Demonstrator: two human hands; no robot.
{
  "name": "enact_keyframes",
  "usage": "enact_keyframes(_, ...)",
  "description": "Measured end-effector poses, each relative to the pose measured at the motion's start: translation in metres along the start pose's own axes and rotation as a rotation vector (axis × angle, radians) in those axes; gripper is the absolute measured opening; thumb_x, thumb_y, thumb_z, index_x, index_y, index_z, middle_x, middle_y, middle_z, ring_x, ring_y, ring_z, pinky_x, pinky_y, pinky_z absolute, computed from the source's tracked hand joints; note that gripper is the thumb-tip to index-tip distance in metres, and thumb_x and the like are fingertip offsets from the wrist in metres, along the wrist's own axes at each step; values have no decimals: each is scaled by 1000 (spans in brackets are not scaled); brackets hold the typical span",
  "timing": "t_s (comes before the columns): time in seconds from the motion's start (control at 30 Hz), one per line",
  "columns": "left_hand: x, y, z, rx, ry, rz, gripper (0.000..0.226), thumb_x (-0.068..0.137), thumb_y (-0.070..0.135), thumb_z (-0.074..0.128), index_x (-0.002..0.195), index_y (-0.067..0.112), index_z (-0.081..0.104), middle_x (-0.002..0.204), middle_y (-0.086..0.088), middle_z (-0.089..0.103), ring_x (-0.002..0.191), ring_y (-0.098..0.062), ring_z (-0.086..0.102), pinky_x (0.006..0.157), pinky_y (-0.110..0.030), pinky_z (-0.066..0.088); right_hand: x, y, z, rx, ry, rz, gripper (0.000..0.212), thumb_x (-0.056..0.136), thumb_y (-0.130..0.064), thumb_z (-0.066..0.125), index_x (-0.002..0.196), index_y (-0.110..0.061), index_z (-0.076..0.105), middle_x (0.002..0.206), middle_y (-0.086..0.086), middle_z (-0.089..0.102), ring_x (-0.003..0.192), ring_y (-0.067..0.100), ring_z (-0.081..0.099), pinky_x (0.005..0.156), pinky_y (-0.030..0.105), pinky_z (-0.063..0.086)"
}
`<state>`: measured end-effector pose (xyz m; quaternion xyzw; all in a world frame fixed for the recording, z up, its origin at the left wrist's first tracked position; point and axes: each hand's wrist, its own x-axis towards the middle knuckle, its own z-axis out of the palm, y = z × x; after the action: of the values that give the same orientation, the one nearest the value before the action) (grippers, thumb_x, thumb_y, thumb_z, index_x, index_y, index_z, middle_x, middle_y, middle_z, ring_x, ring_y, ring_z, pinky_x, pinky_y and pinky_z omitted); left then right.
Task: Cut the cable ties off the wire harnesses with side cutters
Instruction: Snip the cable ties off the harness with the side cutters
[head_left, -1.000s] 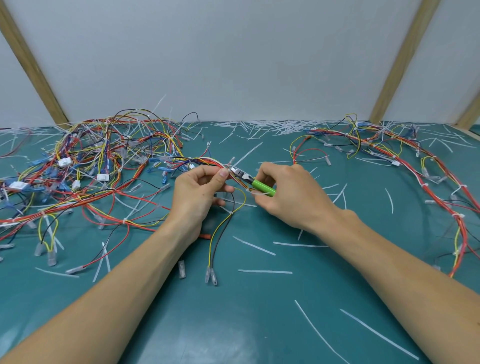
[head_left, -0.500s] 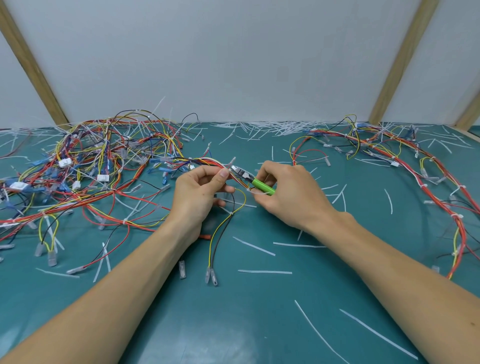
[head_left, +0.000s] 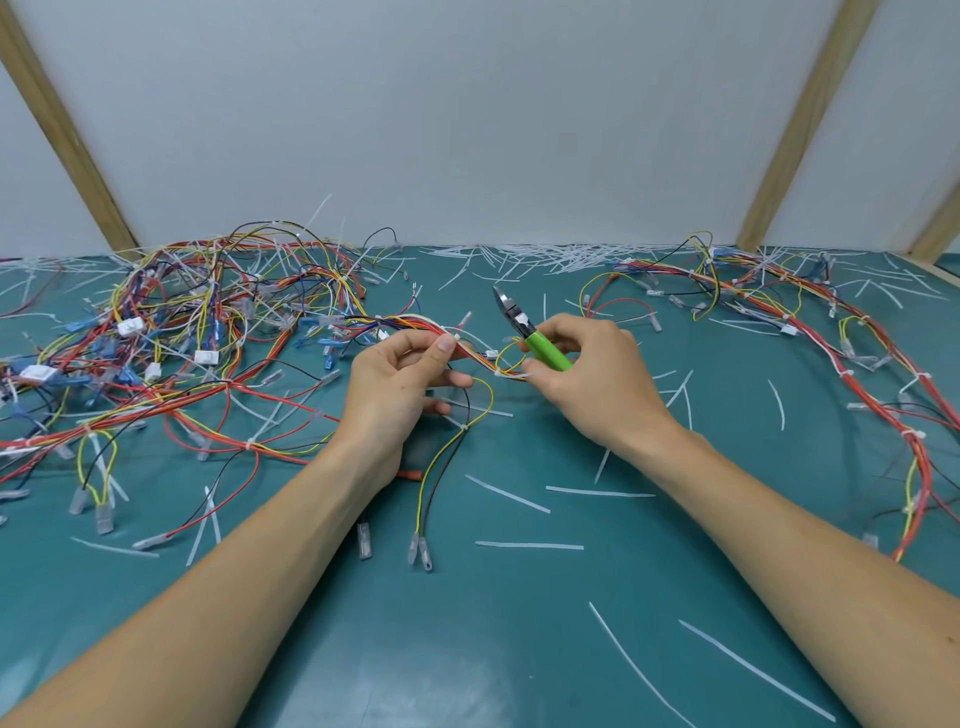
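On the desk (head_left: 519, 649), a tangled pile of wire harnesses (head_left: 171, 332) lies to the left and a long harness (head_left: 857, 364) runs along the right. Between them, the left hand (head_left: 400, 384) and right hand (head_left: 597, 379) sit close together over the middle. Cut cable ties (head_left: 550, 257) lie heaped behind them by the wall (head_left: 467, 114); loose ones (head_left: 530, 544) lie in front.

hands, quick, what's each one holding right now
Left hand: pinching the wire harness.
Right hand: gripping the side cutters, fingers also on the harness.
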<state>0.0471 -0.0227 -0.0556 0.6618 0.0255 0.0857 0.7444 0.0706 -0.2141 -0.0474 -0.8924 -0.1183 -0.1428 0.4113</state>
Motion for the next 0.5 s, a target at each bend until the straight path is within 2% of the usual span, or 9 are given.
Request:
enact_keyframes(0.1,0,1,0,-6,8,-5,10,97,21,64,90,13,65,87,2,76,58,-11,65,49,-22,50,-1,2,0,19,-7,-26,1,84,-27,76,85,-27,76,75,-14,71,76,9,64,73,33,52)
enact_keyframes(0.2,1,1,0,-34,11,-13,11,96,22,66,95,11,68,91,-2,76,53,-11,59,49,-23,49,-3,1,-1,40,-3,-67,6,84,-25,77,82,-31,75,70,-18,68,61,-1,56,62,20,40)
enact_keyframes(0.27,0,2,-1,-58,11,-20,15,95,22,67,102,10,71,93,-2,75,50,-11,55,48,-22,49,-6,-2,-1,68,-18,-92,11,84,-20,77,82,-31,76,70,-17,70,60,0,57,59,15,40)
enact_keyframes(0.4,1,5,-2,-103,16,-46,12,92,25,71,97,14,74,93,-1,75,48,-9,52,47,-21,47,-10,-8,2,120,-37,-123,11,84,-15,75,88,-26,77,80,-14,75,65,9,66,65,25,52)
enact_keyframes(0.5,2,6,-3,-135,20,-71,10,91,27,72,91,17,74,96,-2,76,49,-9,51,47,-20,46,-11,-8,3,97,-19,-126,13,82,-17,76,90,-27,74,79,-20,72,63,13,66,68,33,55)
